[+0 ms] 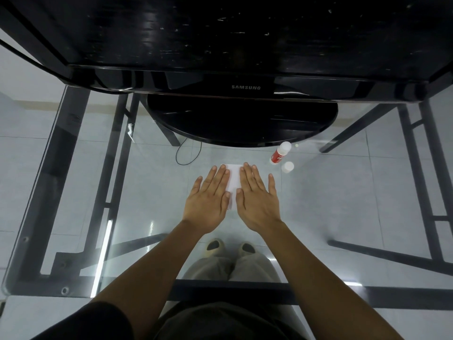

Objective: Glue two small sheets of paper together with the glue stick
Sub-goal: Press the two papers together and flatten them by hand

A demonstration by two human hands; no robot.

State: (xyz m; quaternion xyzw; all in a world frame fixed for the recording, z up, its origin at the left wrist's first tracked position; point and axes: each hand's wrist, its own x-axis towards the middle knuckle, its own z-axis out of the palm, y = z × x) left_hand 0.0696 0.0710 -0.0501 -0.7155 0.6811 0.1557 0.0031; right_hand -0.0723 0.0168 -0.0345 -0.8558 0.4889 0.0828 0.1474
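A small white paper (234, 179) lies flat on the glass table (152, 182), mostly covered by my hands. My left hand (209, 201) rests palm down on its left part, fingers straight and together. My right hand (257, 200) lies palm down on its right part in the same way. Only a narrow strip of paper shows between them; I cannot tell whether it is one sheet or two stacked. The glue stick (280, 153), red and white, stands upright to the right beyond the paper. Its white cap (287, 167) sits apart beside it.
A black Samsung monitor (245, 87) with a round base (242, 121) stands at the back of the table. The table's black metal frame (61, 168) and floor tiles show through the glass. A thin black cable (187, 153) loops left of the paper.
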